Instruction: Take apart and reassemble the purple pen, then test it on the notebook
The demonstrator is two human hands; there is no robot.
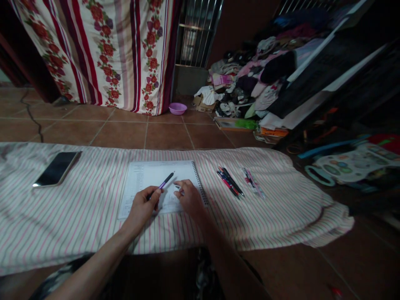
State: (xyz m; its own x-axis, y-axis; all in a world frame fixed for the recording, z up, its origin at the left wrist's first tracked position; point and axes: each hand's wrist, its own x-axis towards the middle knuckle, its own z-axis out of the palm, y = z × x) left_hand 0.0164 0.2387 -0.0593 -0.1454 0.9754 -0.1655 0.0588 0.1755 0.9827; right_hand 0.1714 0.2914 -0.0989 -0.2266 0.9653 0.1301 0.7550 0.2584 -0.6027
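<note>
A purple pen (166,180) with a black grip is pinched in my left hand (146,201), its tip pointing up and to the right. Close beside it, my right hand (188,197) is curled over the page, with a small dark piece (177,187) at its fingers that is too small to name. Under both hands lies a spiral notebook (133,179), open at a mostly white page with faint print along its left side. The spiral binding runs down its right edge.
Several pens (230,183) lie bunched right of the notebook, beside a clear packet (253,182) of slim items. A phone (56,168) rests at the left on the striped cloth (93,208). Beyond are a purple basin (178,108), a floral curtain (125,54) and piled clothes (250,75).
</note>
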